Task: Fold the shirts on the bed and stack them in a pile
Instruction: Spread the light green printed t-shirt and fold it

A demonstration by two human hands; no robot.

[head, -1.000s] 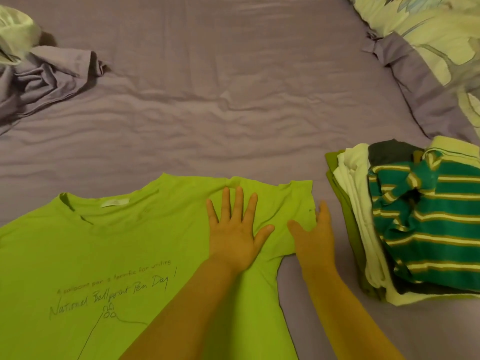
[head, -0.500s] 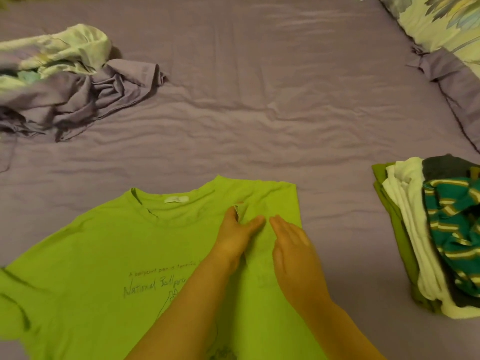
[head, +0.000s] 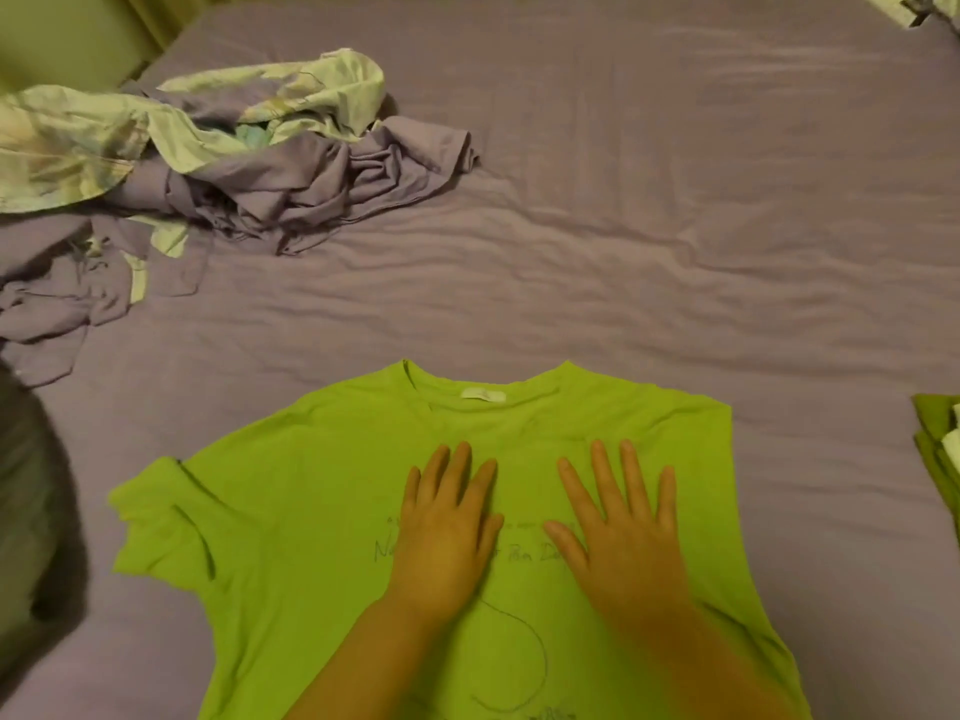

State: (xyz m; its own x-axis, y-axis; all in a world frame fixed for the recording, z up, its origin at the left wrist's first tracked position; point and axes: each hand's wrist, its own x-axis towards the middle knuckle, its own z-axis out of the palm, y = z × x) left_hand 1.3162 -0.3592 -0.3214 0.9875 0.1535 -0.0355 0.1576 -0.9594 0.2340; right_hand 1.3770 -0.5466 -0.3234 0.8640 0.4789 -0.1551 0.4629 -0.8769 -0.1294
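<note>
A lime green T-shirt (head: 311,537) with handwritten print lies face up on the purple bed sheet (head: 623,226), collar pointing away from me. Its right sleeve is folded in, so that side forms a straight edge; the left sleeve still sticks out. My left hand (head: 447,527) rests flat on the chest with fingers spread. My right hand (head: 623,522) lies flat beside it, also spread, holding nothing. Only a corner of the folded shirt pile (head: 937,449) shows at the right edge.
A crumpled heap of purple and pale floral bedding (head: 218,148) lies at the back left. A dark blurred shape (head: 31,511) sits at the left edge. A bit of floral pillow (head: 914,5) shows at the top right corner.
The right sleeve has been folded inward. Both hands went from pinching it to lying flat on the chest. The view has swung left, so the pile is almost out of frame.
</note>
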